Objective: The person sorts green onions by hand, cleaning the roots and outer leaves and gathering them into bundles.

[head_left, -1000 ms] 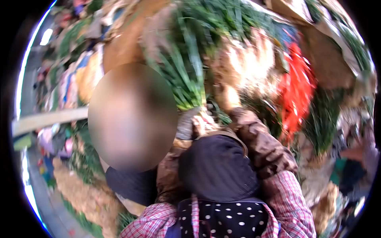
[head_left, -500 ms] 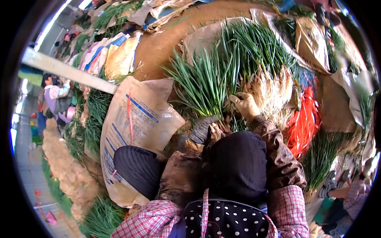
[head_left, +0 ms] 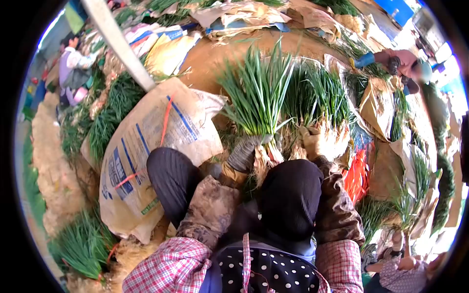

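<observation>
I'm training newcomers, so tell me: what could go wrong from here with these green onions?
The bunch might slip or come apart, since only the left hand grips it, low down. Its fanned leaves could catch on the pile beside it. Pale roots may tangle or tear where the right hand touches them.

Stalk bundle (head_left: 256,100) stands in the left hand (head_left: 243,155), ahead of the right knee (head_left: 293,195). Right hand (head_left: 312,141) is right of it, at the root end of a stalk pile (head_left: 325,93). Sack (head_left: 139,151) lies left, beside the left knee (head_left: 168,176). Plastic strips (head_left: 357,177) lie right of the right sleeve (head_left: 339,205).
</observation>
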{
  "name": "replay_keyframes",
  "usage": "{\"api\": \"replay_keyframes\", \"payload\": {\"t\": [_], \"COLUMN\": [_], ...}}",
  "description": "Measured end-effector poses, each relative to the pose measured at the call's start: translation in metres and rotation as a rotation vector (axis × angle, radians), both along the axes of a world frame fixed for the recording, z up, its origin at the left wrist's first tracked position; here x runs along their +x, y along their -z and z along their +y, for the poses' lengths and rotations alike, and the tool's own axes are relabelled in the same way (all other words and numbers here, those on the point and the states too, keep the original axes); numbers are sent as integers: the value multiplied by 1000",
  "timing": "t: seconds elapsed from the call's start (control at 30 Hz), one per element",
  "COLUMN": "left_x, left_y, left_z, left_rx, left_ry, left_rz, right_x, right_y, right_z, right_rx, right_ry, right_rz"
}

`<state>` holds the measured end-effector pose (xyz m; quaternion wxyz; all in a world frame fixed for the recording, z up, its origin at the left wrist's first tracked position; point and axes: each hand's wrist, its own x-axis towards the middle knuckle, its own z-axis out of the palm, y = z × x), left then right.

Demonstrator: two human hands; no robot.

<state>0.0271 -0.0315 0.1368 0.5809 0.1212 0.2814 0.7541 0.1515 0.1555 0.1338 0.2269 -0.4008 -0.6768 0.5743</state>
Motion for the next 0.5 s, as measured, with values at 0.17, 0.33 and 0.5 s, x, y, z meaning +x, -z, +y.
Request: {"api": "replay_keyframes", "payload": {"t": [0.17,0.33,0.5], "left_x": [-8,-17,4], "left_y": [-45,-38,-46], "left_z": [-26,-32,-31], "left_rx": [249,361,252], "left_ry": [-190,-55,-48], "left_rz": [-162,-193,-144], "right_x": [41,27,-42], "right_y": [-67,-130,-133], "right_z": [25,-18,-89], "right_rx": [526,228,-302], "right_ry": [-470,-473,-270], "right_rz": [-669,-91,38]}}
